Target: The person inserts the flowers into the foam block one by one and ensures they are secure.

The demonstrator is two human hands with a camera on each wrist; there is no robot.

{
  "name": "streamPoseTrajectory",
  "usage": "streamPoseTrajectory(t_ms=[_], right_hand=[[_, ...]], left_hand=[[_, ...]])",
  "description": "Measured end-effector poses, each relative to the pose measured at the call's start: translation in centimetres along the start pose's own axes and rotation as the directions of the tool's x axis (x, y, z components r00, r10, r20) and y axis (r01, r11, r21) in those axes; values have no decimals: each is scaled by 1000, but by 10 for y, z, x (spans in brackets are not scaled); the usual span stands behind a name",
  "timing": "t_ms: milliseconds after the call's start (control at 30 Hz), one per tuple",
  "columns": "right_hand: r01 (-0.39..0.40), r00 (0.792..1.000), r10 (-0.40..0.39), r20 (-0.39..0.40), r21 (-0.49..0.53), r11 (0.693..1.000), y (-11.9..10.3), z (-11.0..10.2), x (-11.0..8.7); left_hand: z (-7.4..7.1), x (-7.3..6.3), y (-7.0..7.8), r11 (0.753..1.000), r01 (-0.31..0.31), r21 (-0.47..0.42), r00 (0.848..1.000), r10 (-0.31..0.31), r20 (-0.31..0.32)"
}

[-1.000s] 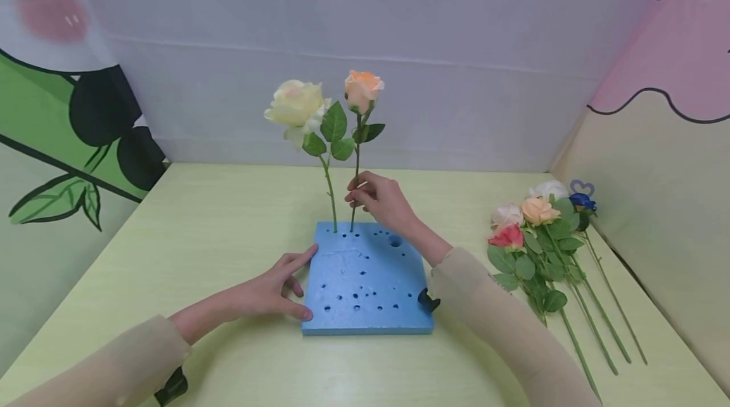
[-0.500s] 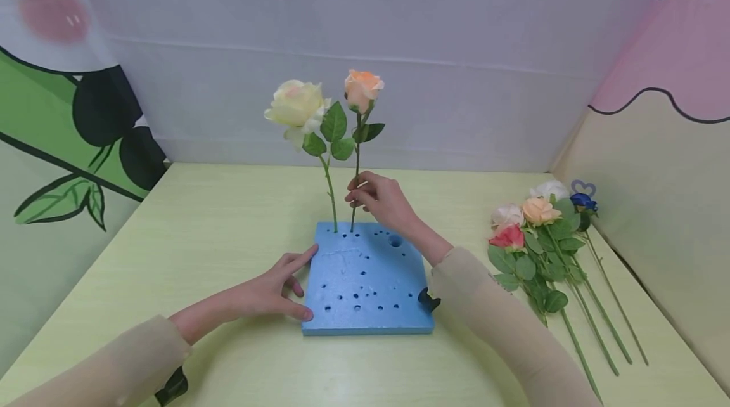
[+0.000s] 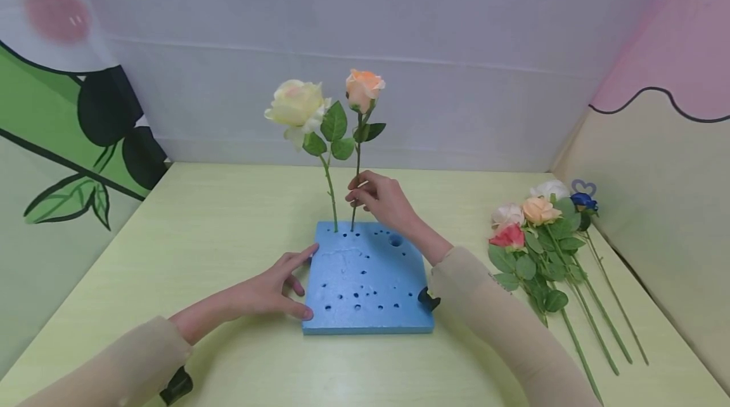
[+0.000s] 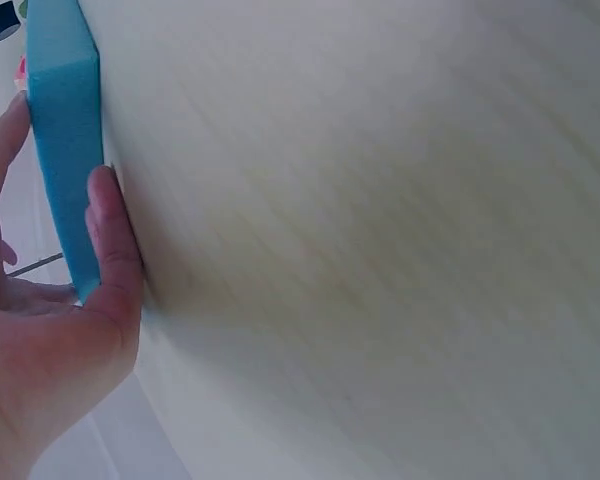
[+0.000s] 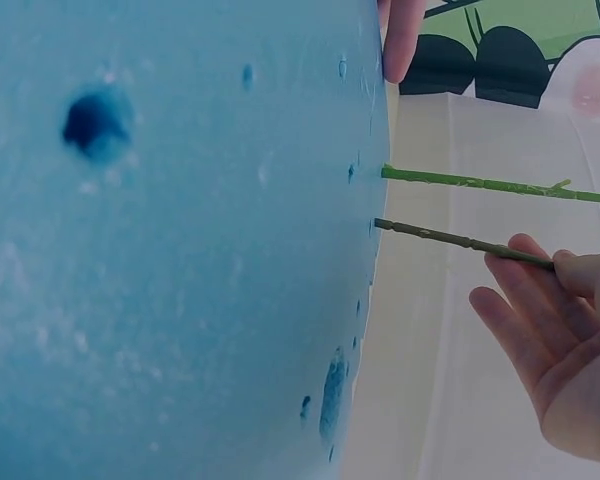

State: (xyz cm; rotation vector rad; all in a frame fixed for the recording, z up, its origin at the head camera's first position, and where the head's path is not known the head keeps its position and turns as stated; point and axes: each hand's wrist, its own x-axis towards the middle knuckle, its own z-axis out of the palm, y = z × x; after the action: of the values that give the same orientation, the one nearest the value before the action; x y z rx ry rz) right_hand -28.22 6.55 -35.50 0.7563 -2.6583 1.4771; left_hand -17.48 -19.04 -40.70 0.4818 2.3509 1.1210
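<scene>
A blue foam block [image 3: 342, 274] with several holes lies on the table. Two artificial roses stand upright at its back edge: a cream rose [image 3: 298, 106] on a green stem and, just right of it, a peach rose [image 3: 364, 90] on a darker stem. My right hand [image 3: 384, 201] pinches the peach rose's stem between thumb and fingers, a little above the foam. In the right wrist view, that dark stem [image 5: 440, 236] meets the foam at a hole. My left hand [image 3: 279, 290] rests against the block's left side, fingers spread, thumb near the front corner [image 4: 65, 130].
Several more artificial roses lie in a bunch on the right of the table, among them a red one [image 3: 507, 237], a peach one [image 3: 539, 210] and a blue one [image 3: 583, 201] with a heart-shaped piece. A pale cloth wall [image 3: 365, 26] rises behind the table [image 3: 228, 204].
Almost nothing differs. Both hands keep their places on the stem and the block, and the view shifts very slightly.
</scene>
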Motion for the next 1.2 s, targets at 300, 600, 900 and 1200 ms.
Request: streamPoseTrajectory(t_ms=[300,600,900,1200], right_hand=[[2,1000,-2,-5,-5,1000,1,0,1],[-2,1000,2,5,10,1000,2,-2,1],[-6,1000,6,-7,12,1000,4,-4,-1],[0,999,-3,-55,-62,998,2,-17,-12]], left_hand=[[9,-7,7,1000,9,-1,998,-9,-56],[19,-11,1,997,10,-78,995,-17,-98],[19,-12,-1,995,-25,-98,996,17,-92],[20,-11,-5,993,-22,-116,997,12,-82]])
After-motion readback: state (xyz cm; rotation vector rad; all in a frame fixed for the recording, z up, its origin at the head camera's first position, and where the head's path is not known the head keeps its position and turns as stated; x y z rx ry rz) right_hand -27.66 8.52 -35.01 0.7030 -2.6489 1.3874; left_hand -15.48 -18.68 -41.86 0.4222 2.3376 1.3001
